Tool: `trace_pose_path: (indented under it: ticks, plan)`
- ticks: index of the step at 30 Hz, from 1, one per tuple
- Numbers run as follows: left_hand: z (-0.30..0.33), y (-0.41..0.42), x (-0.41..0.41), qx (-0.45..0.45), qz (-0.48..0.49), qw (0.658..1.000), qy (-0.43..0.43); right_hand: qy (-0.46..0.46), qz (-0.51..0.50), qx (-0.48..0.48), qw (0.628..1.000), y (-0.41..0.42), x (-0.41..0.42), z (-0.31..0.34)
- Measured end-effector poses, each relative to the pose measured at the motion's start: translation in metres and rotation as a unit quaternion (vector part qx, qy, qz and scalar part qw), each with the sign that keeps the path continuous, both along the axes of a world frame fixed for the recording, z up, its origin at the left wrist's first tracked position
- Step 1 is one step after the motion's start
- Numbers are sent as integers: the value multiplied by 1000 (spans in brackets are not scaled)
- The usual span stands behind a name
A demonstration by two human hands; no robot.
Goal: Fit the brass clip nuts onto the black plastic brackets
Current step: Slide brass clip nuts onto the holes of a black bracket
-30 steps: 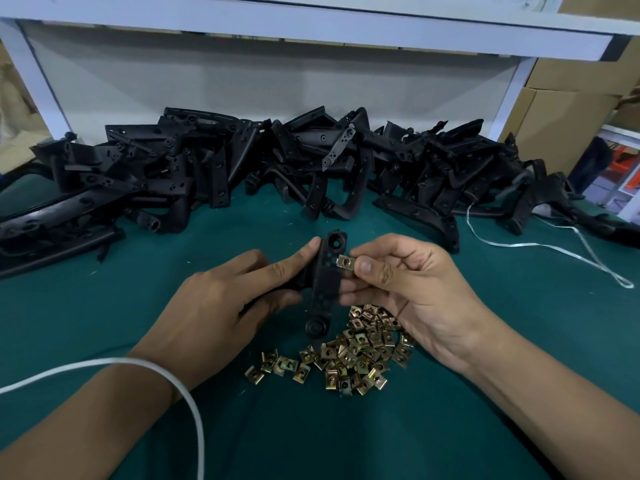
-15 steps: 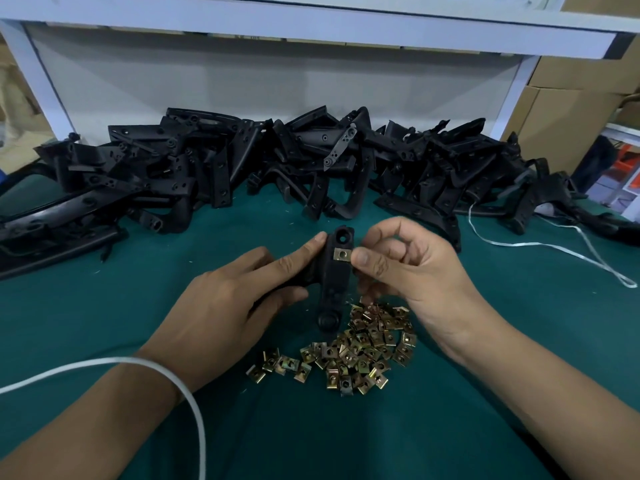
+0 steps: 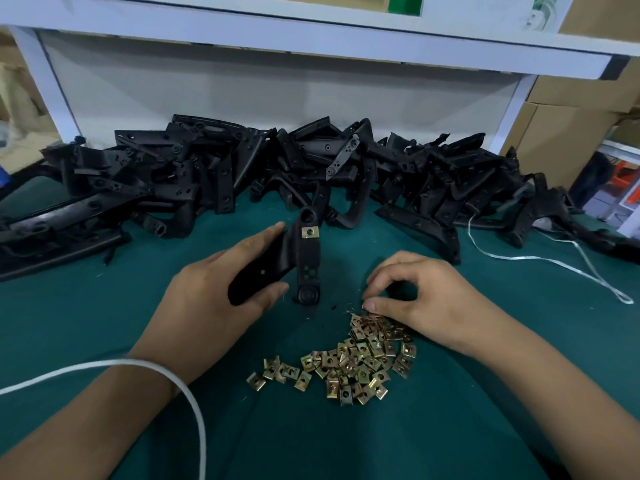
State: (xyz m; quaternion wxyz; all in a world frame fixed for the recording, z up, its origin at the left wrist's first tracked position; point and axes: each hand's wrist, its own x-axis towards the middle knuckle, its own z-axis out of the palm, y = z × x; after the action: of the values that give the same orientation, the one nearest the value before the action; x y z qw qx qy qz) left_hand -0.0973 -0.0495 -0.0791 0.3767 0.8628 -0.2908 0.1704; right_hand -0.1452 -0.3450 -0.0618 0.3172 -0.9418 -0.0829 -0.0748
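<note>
My left hand [image 3: 211,306] grips a black plastic bracket [image 3: 306,258] that stands upright on the green mat. A brass clip nut [image 3: 310,232] sits clipped onto the bracket near its top. To the right, my right hand [image 3: 422,299] reaches down with thumb and fingers curled at the far edge of a loose pile of brass clip nuts [image 3: 360,358]. The fingertips touch the top of the pile; whether a nut is pinched is hidden.
A long heap of black brackets [image 3: 242,168] runs across the back of the green mat [image 3: 485,375]. A white strap [image 3: 554,261] lies at the right, a white cord [image 3: 173,379] crosses my left wrist. White shelf frame [image 3: 311,32] and cardboard boxes [image 3: 561,126] stand behind.
My right hand left the bracket, with the clip nut staying on it, and dropped to the nut pile. My left hand tilted the bracket slightly and kept hold.
</note>
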Motion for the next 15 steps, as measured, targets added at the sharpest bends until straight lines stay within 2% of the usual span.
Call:
trace_pose_path:
  ticks: [4,11,15]
  plan:
    - [-1,1,2,6,3,1000,11,15,-25,9,1000,0,1,-1]
    - [-4,1,5,6,-1,1000,17,31,-31,114,993,-2,3,-6]
    - [-6,1,6,3,-2,1000,16,11,-44,97,994,-7,3,-6]
